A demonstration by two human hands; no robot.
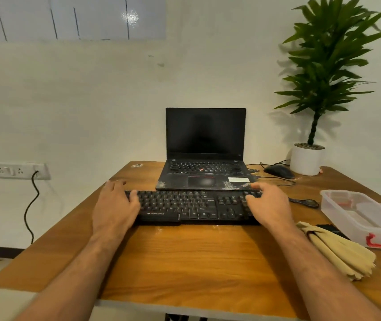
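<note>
A black keyboard (pixel 191 206) lies across the middle of the wooden table (pixel 184 258). My left hand (pixel 115 206) grips its left end, thumb on the keys and fingers round the far edge. My right hand (pixel 269 205) grips the right end the same way. Just behind the keyboard stands an open black laptop (pixel 204 156) with a dark screen.
A black mouse (pixel 278 171) with its cable lies right of the laptop, next to a potted plant (pixel 307 158). A clear plastic box (pixel 360 218) and a folded beige cloth (pixel 337 251) sit at the right. A wall socket (pixel 20 170) with a black cord is on the left.
</note>
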